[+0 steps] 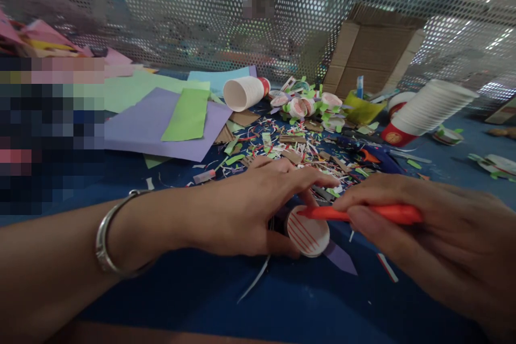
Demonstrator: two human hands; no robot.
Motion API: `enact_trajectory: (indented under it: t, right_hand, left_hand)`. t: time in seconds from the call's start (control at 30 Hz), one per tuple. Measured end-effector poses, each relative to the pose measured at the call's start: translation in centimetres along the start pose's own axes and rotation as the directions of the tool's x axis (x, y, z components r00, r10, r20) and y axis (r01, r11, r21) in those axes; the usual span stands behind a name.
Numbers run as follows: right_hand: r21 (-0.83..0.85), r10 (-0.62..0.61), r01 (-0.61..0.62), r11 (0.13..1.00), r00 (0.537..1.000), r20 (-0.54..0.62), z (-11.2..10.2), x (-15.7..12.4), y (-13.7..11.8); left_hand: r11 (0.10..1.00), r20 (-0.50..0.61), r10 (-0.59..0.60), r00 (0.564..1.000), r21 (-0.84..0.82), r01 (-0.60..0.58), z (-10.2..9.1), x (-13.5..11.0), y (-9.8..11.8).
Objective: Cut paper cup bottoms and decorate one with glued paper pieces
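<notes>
My right hand (397, 209) is closed round a red-orange marker pen (395, 214). Its tip touches the upper left of a round white paper piece (312, 236), which looks like a cup base and bears slanted red lines. At the left edge of that piece, my left hand (262, 209) steadies it between thumb and fingers; a silver bangle is on the wrist. From under the round piece a pointed purple paper strip (341, 259) sticks out to the lower right. Part of the left hand's grip is hidden behind its own fingers.
Paper scraps (290, 145) are heaped behind the hands. Purple (141, 123) and green paper sheets (186, 114) lie left. A stack of paper cups (431, 110) leans right, another cup stack (244, 93) lies behind. Small decorated pieces (300, 107) and cardboard (374, 54) stand near the perforated metal screen (193, 27).
</notes>
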State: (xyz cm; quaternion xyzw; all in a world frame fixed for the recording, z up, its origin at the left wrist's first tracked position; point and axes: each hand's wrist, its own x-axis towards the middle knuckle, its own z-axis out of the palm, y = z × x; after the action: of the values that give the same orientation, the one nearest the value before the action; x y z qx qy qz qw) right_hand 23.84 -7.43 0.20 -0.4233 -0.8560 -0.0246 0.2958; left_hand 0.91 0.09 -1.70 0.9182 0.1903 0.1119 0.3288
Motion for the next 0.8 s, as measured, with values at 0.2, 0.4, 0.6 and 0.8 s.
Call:
enact_trajectory:
  t: [0.2, 0.4, 0.6, 0.8]
  right_hand:
    - [0.052, -0.028, 0.025, 0.998, 0.998, 0.053, -0.28, 0.13, 0.28]
    - [0.042, -0.049, 0.047, 0.998, 0.998, 0.045, -0.26, 0.18, 0.08]
    - [0.065, -0.027, 0.022, 0.998, 0.997, 0.075, -0.53, -0.13, 0.28]
    - [0.097, 0.057, -0.06, 0.993, 0.998, 0.033, -0.78, -0.65, 0.3]
  left_hand:
    - [1.0, 0.012, -0.009, 1.0, -0.002, 0.009, -0.06, 0.08, 0.01]
    - [1.0, 0.01, -0.006, 1.0, 0.004, 0.006, -0.06, 0.16, 0.1]
    - [0.999, 0.018, 0.008, 1.0, -0.032, -0.008, -0.2, 0.03, 0.13]
    - [0.999, 0.014, 0.01, 1.0, -0.039, -0.01, -0.17, -0.06, -0.06]
